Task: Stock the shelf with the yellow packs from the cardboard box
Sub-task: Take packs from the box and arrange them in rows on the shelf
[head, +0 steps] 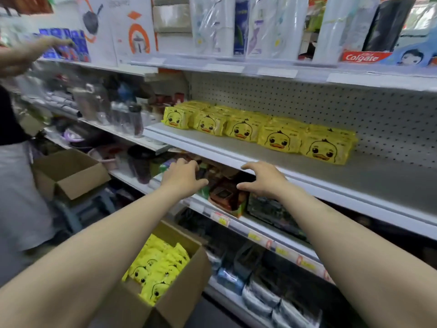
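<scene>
Yellow packs printed with a duck face stand in a row of five stacks on the grey shelf, set back from its front edge, toward the pegboard. Loose packs of the same kind lie in the cardboard box below, its flaps open. The left hand and right hand hover apart just in front of the shelf's edge, fingers loosely curled, holding nothing. At far left another person stands beside a second open box. A Colgate carton lies on the top shelf.
</scene>
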Demonstrator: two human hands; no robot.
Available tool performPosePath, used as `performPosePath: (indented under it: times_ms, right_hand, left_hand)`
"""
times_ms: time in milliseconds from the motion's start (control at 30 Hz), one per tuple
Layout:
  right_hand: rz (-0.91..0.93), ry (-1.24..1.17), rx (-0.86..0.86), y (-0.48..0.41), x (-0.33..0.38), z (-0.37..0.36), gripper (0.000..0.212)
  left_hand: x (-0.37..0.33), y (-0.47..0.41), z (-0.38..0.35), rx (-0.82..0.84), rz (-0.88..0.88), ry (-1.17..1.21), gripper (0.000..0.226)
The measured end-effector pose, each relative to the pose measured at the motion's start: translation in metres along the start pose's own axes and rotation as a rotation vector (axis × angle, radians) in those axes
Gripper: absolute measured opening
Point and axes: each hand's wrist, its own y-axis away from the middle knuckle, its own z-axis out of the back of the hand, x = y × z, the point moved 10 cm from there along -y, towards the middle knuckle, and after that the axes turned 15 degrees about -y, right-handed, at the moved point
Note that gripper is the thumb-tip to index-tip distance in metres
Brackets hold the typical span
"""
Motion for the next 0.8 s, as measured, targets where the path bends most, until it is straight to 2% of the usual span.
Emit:
performPosePath:
  times_ms: [333,467,633,800]
  right_hand:
    - [0.106,0.03,0.187,-0.068,0.099,-0.135,0.078]
    - [0.09,0.036,0.24,-0.12,0.123,-0.202,0.072]
    - [0.002,0.004,0.328,-0.193,0.134,-0.302,0.07]
    - [-0.166,-0.046,0.437,-0.236,0.123,-0.4,0.072]
  left_hand:
    - [0.155,0.008,-0.045,0.092,0.159,-0.001,0.057]
    - [0.218,-0.02,-0.092,0.158,0.172,0.004,0.056]
    - [0.298,-0.071,-0.176,0.316,0.145,0.0,0.053]
    - [0.358,-0.109,-0.263,0.476,0.076,-0.031,0.067]
